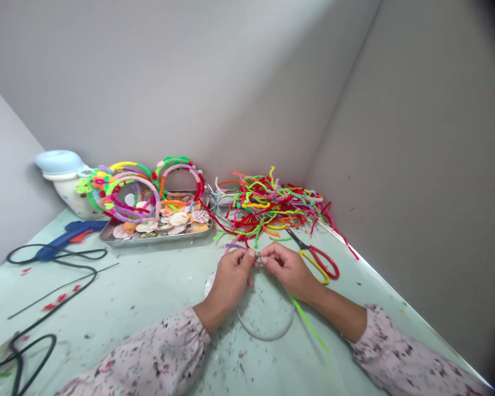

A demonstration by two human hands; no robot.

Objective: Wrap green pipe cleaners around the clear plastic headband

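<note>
Head view: left hand and right hand pinch the grey ring, whose top their fingers hide.

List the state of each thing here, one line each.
Grey hoop, lower arc bare
Left hand, pinching at hoop's top
Right hand, pinching there too
Green strip, one end loose
Scissors, handles spread
Pipe cleaners, tangled heap
Shells, piled in metal tray
Decorated hoops, wrapped
Glue gun, lying down
Black cord, loosely looped
Cup, lidded
</note>
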